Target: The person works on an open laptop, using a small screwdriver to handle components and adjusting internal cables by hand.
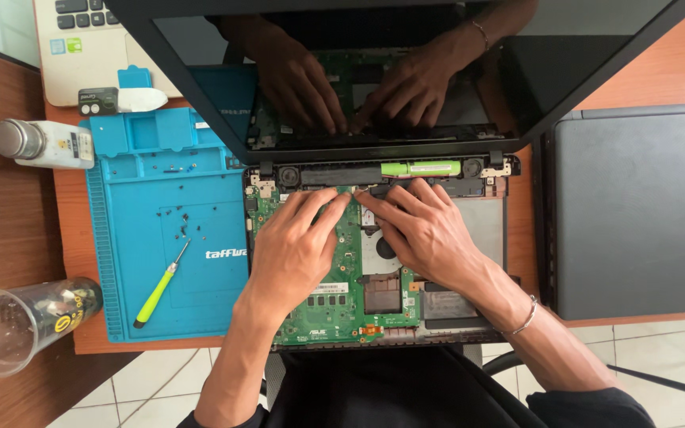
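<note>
Hands (358, 230) on motherboard (334, 293), screwdriver (160, 287) aside

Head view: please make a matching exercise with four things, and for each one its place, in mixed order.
Things:
1. screwdriver
2. clear plastic cup
3. white bottle
4. left hand

Places:
A. lying at the lower left, beside the mat
B. on the green circuit board
C. on the blue mat
D. lying at the upper left, beside the mat

Pairs: 1-C, 2-A, 3-D, 4-B
</note>
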